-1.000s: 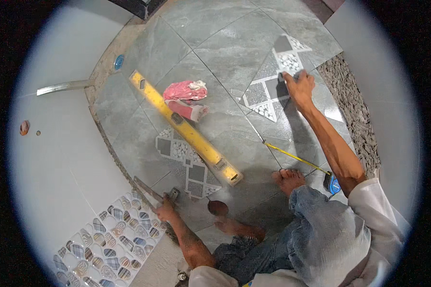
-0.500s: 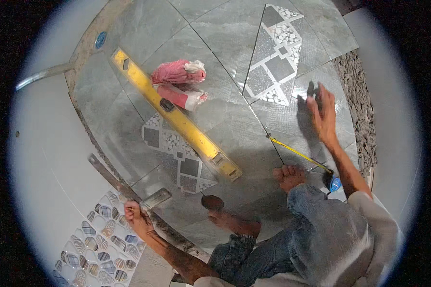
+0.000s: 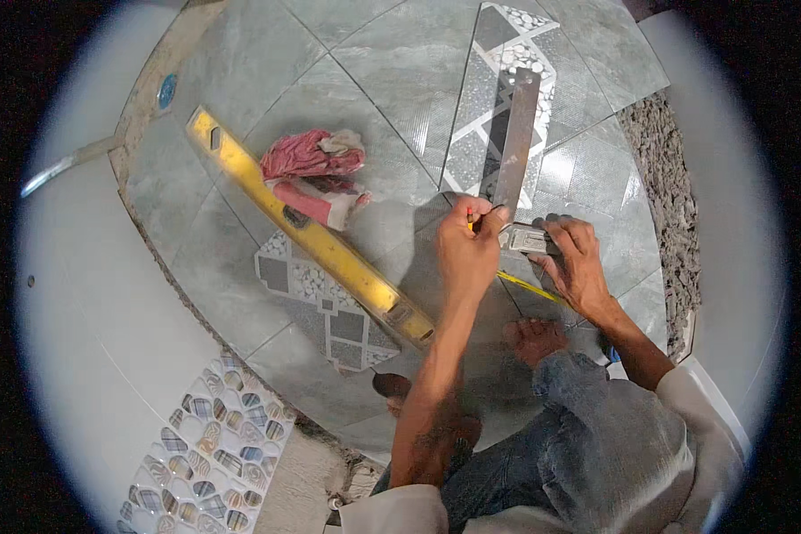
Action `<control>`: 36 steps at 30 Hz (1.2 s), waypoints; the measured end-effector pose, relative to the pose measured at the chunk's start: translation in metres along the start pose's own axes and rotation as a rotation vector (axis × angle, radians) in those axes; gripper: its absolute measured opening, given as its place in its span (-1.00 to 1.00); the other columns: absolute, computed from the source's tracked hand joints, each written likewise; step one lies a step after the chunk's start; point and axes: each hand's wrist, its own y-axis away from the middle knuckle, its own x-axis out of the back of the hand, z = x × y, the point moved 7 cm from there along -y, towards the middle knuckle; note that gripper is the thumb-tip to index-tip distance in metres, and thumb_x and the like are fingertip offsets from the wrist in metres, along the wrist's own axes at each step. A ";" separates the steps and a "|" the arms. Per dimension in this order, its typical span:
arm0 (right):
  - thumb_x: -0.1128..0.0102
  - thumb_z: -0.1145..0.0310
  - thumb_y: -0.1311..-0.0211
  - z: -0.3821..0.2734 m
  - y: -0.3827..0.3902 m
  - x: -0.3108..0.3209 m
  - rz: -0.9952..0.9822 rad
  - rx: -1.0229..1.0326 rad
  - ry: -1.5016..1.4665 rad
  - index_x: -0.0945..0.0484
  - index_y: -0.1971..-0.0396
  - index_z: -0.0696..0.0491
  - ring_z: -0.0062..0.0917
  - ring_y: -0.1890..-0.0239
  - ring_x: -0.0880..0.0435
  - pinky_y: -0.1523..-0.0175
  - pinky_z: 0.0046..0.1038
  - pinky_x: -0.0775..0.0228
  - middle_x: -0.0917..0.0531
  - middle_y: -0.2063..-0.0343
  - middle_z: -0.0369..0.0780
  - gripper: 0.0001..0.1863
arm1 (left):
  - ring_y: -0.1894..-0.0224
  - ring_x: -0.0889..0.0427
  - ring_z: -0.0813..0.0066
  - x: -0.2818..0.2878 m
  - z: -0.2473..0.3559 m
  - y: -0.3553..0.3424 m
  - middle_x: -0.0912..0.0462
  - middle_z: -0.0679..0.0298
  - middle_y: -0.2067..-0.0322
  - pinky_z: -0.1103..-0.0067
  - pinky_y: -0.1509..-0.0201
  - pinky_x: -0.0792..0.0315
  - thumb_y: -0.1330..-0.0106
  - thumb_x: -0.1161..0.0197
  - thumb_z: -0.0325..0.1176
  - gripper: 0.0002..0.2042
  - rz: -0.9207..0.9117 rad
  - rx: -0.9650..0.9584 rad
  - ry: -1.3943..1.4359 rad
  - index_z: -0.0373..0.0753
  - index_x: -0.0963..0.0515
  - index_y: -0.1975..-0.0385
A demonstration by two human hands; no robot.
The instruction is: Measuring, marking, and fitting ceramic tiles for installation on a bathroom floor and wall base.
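Over the patterned grey floor tile [image 3: 587, 169], I hold a try square [image 3: 522, 133] in both hands, its metal blade pointing away from me. My left hand [image 3: 467, 258] pinches it where blade and stock meet. A small yellow-and-red thing [image 3: 471, 220] shows between those fingers; its kind is unclear. My right hand [image 3: 587, 276] is closed around the right end of the stock. Just below the square runs the yellow blade of a tape measure [image 3: 532, 286], partly under my right hand; its blue case is mostly hidden by my knee.
A yellow spirit level [image 3: 329, 249] lies diagonally on the tiles at left, with crumpled red-and-white gloves [image 3: 307, 158] beside it. Near my foot is a round dark hole [image 3: 392, 384]. Rough mortar [image 3: 672, 205] borders the right side; a pebble-patterned tile [image 3: 209, 436] lies lower left.
My left hand has brought the try square from the left edge to the middle right. My right hand has come down and left onto its stock. The view has shifted slightly.
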 end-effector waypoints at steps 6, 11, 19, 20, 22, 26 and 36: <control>-0.36 0.38 0.07 0.009 0.004 -0.019 0.025 -0.035 -0.088 -0.43 0.04 0.12 -0.16 0.04 -0.38 -0.04 -0.21 -0.21 -0.42 0.11 -0.06 -0.48 | 0.51 -0.51 0.36 0.008 0.002 0.000 -0.54 0.18 0.55 0.50 0.35 -0.39 -0.13 -0.32 -0.36 -0.82 0.160 -0.180 -0.406 -0.31 -0.53 0.38; -0.38 0.33 0.08 0.013 -0.004 -0.022 0.040 -0.030 -0.037 -0.41 0.03 0.09 -0.17 0.03 -0.37 -0.06 -0.19 -0.18 -0.41 0.10 -0.07 -0.45 | 0.39 -0.57 0.25 0.017 0.003 0.011 -0.57 0.07 0.39 0.43 0.30 -0.43 -0.09 -0.35 -0.29 -0.73 0.177 -0.243 -0.604 -0.31 -0.53 0.29; -0.45 0.13 0.17 0.005 -0.046 -0.015 0.015 0.203 0.109 -0.46 0.10 0.03 -0.18 -0.10 -0.34 -0.12 -0.11 -0.10 -0.41 0.01 -0.13 -0.41 | 0.33 -0.52 0.24 0.019 -0.021 0.015 -0.53 0.10 0.34 0.43 0.22 -0.45 -0.08 -0.36 -0.26 -0.58 0.020 -0.039 -0.371 -0.26 -0.48 0.06; -0.41 0.13 0.15 0.002 -0.050 -0.017 -0.021 0.256 0.098 -0.47 0.10 0.01 -0.21 -0.16 -0.29 -0.14 -0.10 -0.07 -0.38 -0.02 -0.15 -0.44 | 0.33 -0.53 0.25 0.016 -0.020 0.013 -0.52 0.10 0.33 0.43 0.22 -0.45 -0.08 -0.35 -0.29 -0.57 -0.006 -0.064 -0.410 -0.26 -0.47 0.04; -0.36 0.14 0.11 -0.002 -0.055 -0.020 -0.074 0.322 0.083 -0.50 0.14 0.02 -0.24 -0.23 -0.24 -0.17 -0.09 -0.06 -0.36 -0.08 -0.16 -0.50 | 0.33 -0.53 0.26 0.012 -0.020 0.011 -0.52 0.09 0.31 0.43 0.21 -0.46 -0.08 -0.34 -0.31 -0.56 -0.031 -0.087 -0.451 -0.26 -0.46 0.02; -0.36 0.15 0.10 -0.007 -0.060 -0.021 -0.047 0.296 -0.037 -0.50 0.13 0.03 -0.21 -0.20 -0.27 -0.18 -0.11 -0.08 -0.36 -0.08 -0.16 -0.51 | 0.34 -0.53 0.29 0.013 -0.019 0.011 -0.50 0.11 0.31 0.45 0.23 -0.45 -0.09 -0.32 -0.36 -0.59 0.000 -0.131 -0.459 -0.27 -0.46 0.02; -0.42 0.14 0.16 -0.009 -0.060 -0.021 -0.022 0.296 0.047 -0.53 0.19 -0.01 -0.16 -0.21 -0.26 -0.15 -0.12 -0.12 -0.38 -0.09 -0.18 -0.52 | 0.41 -0.49 0.65 0.022 -0.032 0.007 -0.60 0.32 0.42 0.66 0.30 -0.41 -0.22 -0.23 -0.46 -0.80 0.098 0.051 -0.167 -0.35 -0.54 0.18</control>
